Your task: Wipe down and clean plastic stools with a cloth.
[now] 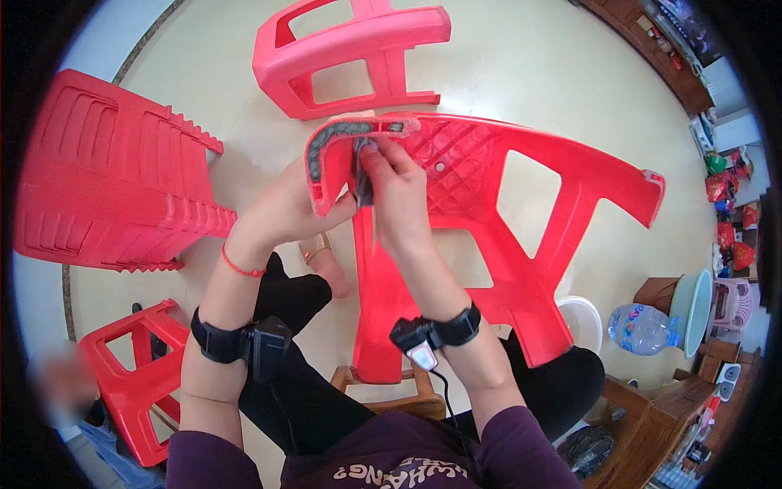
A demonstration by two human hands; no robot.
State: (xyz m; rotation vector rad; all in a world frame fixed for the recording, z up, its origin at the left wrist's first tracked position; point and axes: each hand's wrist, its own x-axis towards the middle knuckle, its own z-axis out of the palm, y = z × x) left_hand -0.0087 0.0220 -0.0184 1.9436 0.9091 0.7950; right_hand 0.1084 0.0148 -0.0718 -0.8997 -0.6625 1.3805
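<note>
A red plastic stool [421, 263] lies on its side before me, the underside of its ribbed seat [452, 162] facing me. One leg points up towards the camera, and dark grey material [324, 143] shows in the rim of its L-shaped foot. My left hand [293, 198] grips that leg from the left, its fingers mostly hidden behind it. My right hand [397, 189] pinches a grey cloth [363, 177] against the leg's inner face.
Nested red stools [122, 177] lie at left; a pinkish-red stool [354, 61] lies beyond. Another red stool [137, 379] stands lower left beside a person [110, 452]. A wooden stool [415, 400], water bottle [641, 330], pale blue basin [693, 312] and wooden furniture [654, 422] are nearby.
</note>
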